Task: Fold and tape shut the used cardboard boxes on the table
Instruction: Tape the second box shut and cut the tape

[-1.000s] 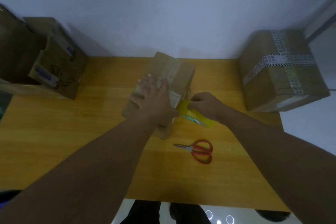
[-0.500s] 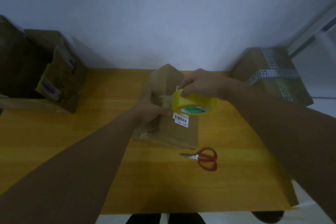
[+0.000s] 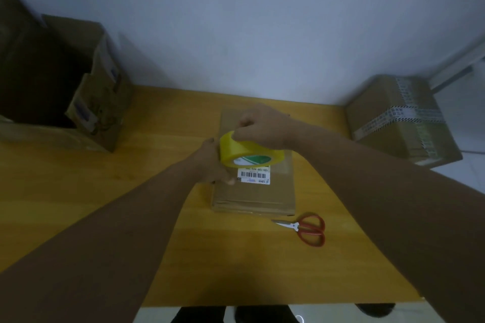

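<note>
Fingers of the right hand [image 3: 262,127] curl round the yellow tape roll [image 3: 248,151], held over the flat box [image 3: 256,193] at mid-bench [image 3: 147,220]. Left hand [image 3: 210,164] rests on the box's left edge, grip unclear. Taped box [image 3: 401,118]: done. Open box [image 3: 99,102]: pending. Scissors [image 3: 309,229] alongside. Judged roughly midway.

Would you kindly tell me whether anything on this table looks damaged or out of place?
The open box at the far left looks battered: its side flap is torn and ragged. The taped box at the far right seems to stick out past the table edge.
</note>
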